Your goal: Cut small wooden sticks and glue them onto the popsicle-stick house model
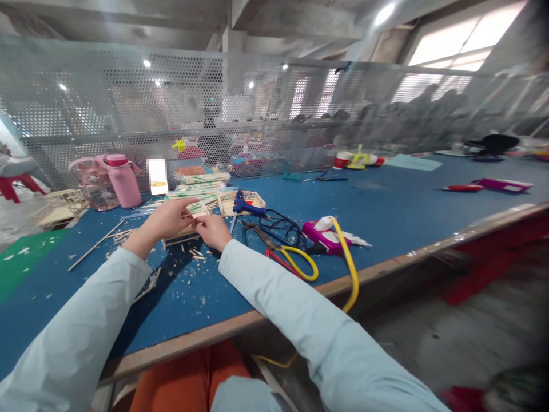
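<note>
My left hand (169, 220) and my right hand (213, 230) meet over a small wooden-stick frame (178, 240) on the blue table. The fingers of both hands are closed at its upper part, with the fingertips close together; the exact grip is partly hidden. Just behind, another wooden-stick frame (256, 200) lies beside a blue glue gun (247, 207). Loose wooden sticks (197, 254) and pale scraps are scattered around the hands. To the right of my right hand lie yellow-handled scissors (301, 262) and a red-handled tool (281, 260).
A pink bottle (124, 183), a clear jug (99, 186) and a bright phone-like screen (158, 176) stand at the back left. A purple item (326, 236) with a yellow hose (349, 266) lies near the front edge. Perforated metal panels (184, 103) rise behind the blue table (386, 212).
</note>
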{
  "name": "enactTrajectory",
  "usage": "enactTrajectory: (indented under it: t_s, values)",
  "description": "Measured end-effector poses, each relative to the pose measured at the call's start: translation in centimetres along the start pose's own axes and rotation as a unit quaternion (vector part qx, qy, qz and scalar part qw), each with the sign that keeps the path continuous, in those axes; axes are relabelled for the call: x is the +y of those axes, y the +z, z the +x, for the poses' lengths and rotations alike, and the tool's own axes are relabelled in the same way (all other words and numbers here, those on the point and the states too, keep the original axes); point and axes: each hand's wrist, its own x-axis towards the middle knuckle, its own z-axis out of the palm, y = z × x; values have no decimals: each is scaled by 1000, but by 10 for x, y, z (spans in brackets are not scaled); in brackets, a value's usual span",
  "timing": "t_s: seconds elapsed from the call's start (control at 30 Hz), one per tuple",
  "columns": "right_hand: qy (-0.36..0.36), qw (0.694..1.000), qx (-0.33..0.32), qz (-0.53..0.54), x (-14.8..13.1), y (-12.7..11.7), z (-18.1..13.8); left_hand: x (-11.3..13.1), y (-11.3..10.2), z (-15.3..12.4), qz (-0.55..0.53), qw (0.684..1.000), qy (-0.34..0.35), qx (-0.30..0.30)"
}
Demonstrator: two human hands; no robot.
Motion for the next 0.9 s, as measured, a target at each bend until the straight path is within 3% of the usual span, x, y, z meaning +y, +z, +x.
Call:
enactTrajectory:
  t_s: [0.57, 0.7, 0.77, 0.9]
  values:
    - [-15, 998, -21, -61, -2, -13, -3, 2, -1, -2, 9, 1000, -25, 9]
    - [-32, 997, -34, -63, -1, -30, -8, 3, -1, -2, -5, 999, -31, 9]
    - [-13, 993, -64, -94, 2, -45, -16, 3, 0, -2, -10, 999, -34, 8]
    - [113, 958, -139, -223, 13, -75, -36, 2, 1, -1, -17, 999, -29, 10]
